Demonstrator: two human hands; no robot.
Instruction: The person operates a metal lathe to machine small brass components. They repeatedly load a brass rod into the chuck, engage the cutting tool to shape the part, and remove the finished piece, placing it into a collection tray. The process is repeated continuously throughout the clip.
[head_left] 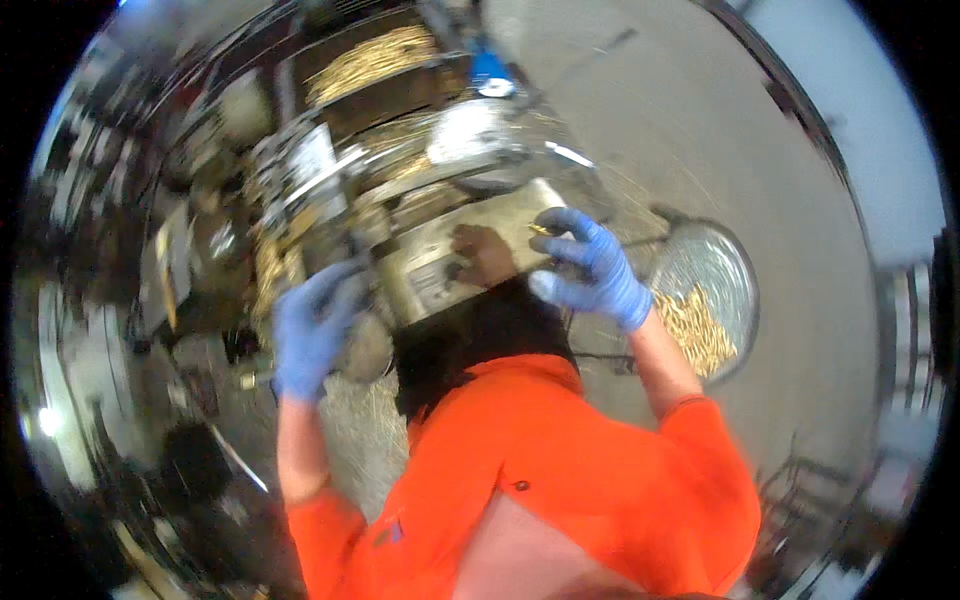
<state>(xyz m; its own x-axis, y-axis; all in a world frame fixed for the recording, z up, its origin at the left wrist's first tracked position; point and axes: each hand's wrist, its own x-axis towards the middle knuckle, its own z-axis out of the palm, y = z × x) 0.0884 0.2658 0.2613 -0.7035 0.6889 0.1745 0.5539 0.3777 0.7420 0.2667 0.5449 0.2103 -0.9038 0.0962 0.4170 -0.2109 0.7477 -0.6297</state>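
Observation:
My left hand [318, 328], in a blue glove, is raised beside the machine on the left. Motion smears its fingers, so its grip cannot be made out. My right hand [595, 268], also blue-gloved, hovers over the right end of a pale metal tray [410, 285] in front of my waist. Between two of its fingertips sits a small brass-coloured piece [538, 230], while the thumb stands apart from them. Near my right forearm is a round metal pan [715, 255] with a heap of small brass-coloured parts [700, 335] on its near side.
A dark metal bin [385, 107] full of brass-coloured pieces stands at the far side of the machine. Next to it are a white bundle [470, 130] and a blue object [490, 70]. Blurred machinery fills the left. Grey floor [700, 130] stretches away on the right.

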